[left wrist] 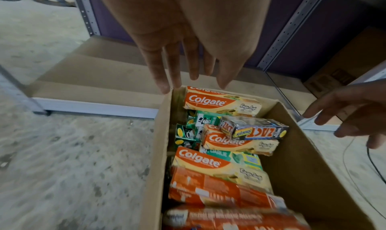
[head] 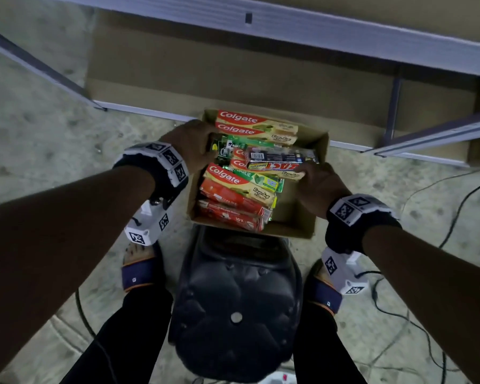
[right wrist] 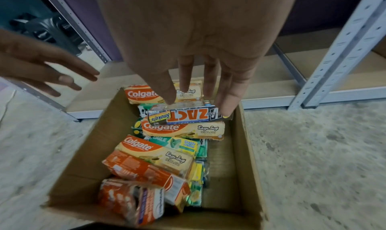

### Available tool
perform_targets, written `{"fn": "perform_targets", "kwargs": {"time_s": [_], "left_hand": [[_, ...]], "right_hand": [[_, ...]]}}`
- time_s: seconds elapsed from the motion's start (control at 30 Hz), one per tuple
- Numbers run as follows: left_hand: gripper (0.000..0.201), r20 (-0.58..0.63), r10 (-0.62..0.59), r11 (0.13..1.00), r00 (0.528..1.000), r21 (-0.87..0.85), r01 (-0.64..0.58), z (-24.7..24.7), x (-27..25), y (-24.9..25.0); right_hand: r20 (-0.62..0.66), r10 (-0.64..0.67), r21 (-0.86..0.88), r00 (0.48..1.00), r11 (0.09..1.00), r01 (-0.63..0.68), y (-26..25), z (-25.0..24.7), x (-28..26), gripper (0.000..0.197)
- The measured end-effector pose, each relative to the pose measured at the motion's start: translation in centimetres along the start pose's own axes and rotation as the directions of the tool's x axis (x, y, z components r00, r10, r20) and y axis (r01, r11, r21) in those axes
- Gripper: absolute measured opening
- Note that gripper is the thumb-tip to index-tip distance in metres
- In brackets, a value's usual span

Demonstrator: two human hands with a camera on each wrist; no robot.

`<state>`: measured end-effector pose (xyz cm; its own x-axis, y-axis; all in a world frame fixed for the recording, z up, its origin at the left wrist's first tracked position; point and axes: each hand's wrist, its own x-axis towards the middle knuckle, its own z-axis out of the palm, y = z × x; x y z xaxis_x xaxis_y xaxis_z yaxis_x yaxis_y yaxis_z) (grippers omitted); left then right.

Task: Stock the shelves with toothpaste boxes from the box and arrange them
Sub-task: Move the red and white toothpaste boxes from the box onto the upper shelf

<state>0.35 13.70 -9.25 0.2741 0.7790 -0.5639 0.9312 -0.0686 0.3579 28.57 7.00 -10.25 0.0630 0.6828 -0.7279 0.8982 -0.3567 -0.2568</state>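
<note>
Both hands are seen over an open cardboard box (head: pixel 302 231) that stands on a concrete floor (head: pixel 39 134) in front of the lowest shelf (head: pixel 233 79) of a metal rack. The right hand (head: pixel 320 187) is held with fingers straight and slightly spread; in the right wrist view its fingertips (right wrist: pixel 226 108) are shown at the far upper edge of a dark ZACT toothpaste box (right wrist: pixel 188 116), which lies on top of the pile, but whether they touch it or only hover over it cannot be told. No finger is curled round the carton. The left hand (head: pixel 189 145) is likewise extended and relaxed, with nothing held; in the left wrist view its fingertips (left wrist: pixel 164 86) are placed just above the far left corner of the cardboard box, near the wall.

The stock is still inside the cardboard box: several red-and-cream Colgate toothpaste boxes (head: pixel 257 126), green Darlie toothpaste boxes (head: pixel 258 178) and orange toothpaste boxes (head: pixel 230 200) are heaped along its left side, while its right side is bare. The ZACT carton rests across a Colgate carton. A perforated upright (right wrist: pixel 342 47) of the rack stands to the right, and thin cables (head: pixel 455 195) trail over the floor beside it
</note>
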Motion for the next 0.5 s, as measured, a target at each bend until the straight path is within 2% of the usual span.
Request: {"fn": "perform_targets", "kwargs": {"time_s": [0.1, 0.2, 0.33, 0.5], "left_hand": [[0.053, -0.052, 0.043, 0.999, 0.998, -0.001, -0.044, 0.8, 2.9, -0.7], [0.049, -0.116, 0.035, 0.998, 0.993, -0.039, -0.040, 1.9, 5.6, -1.3], [0.052, -0.158, 0.052, 0.996, 0.986, -0.066, -0.063, 3.6, 8.0, -2.0], [0.059, -0.171, 0.084, 0.993, 0.982, -0.066, -0.097, 4.8, 9.7, -2.5]], "right_hand": [[-0.016, -0.008, -0.017, 1.000, 1.000, 0.008, 0.2, 0.9, 2.8, 0.058], [-0.028, -0.044, -0.062, 0.999, 0.997, 0.042, 0.5, 1.7, 4.8, 0.062], [-0.068, -0.101, -0.184, 0.993, 0.979, 0.087, 0.8, 2.2, 7.2, 0.071], [-0.077, -0.091, -0.208, 0.993, 0.975, 0.073, 1.0, 3.1, 9.0, 0.079]]}}
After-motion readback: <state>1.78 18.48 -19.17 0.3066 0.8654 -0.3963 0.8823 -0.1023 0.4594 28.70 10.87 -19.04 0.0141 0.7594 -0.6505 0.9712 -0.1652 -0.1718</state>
